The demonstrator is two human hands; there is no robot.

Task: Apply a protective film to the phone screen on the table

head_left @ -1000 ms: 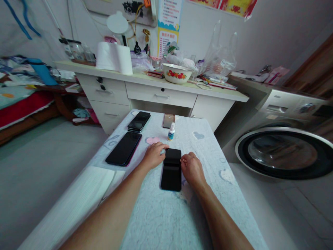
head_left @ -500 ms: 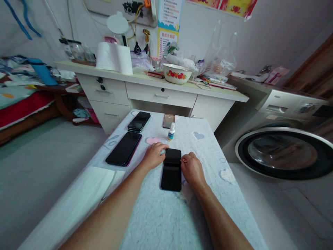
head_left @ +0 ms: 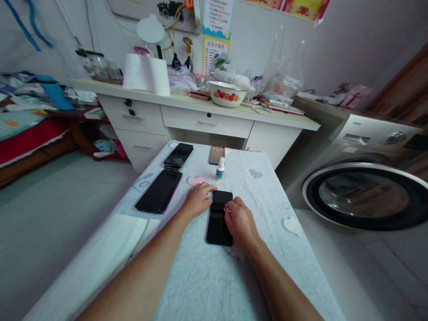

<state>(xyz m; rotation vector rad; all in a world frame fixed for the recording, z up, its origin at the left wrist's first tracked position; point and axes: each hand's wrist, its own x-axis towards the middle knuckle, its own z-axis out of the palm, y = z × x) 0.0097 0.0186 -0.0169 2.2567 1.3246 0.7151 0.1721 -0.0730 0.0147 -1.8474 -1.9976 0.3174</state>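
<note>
A black phone lies flat, screen up, on the cloth-covered counter, between the person's two hands. The left hand is at the phone's far left corner, its fingers loosely stretched out and slightly parted, with the tips at the edge. The right hand is over the phone's right side and covers part of the screen; its fingers are curled in close together, and I cannot tell whether they pinch something small.

Just beyond the phone a small spray bottle stands upright, and farther beyond the phone lies a brownish phone. To the left of the phone is a pile of dark phones with a pinkish edge, and farther off on that side, a second pile.
</note>
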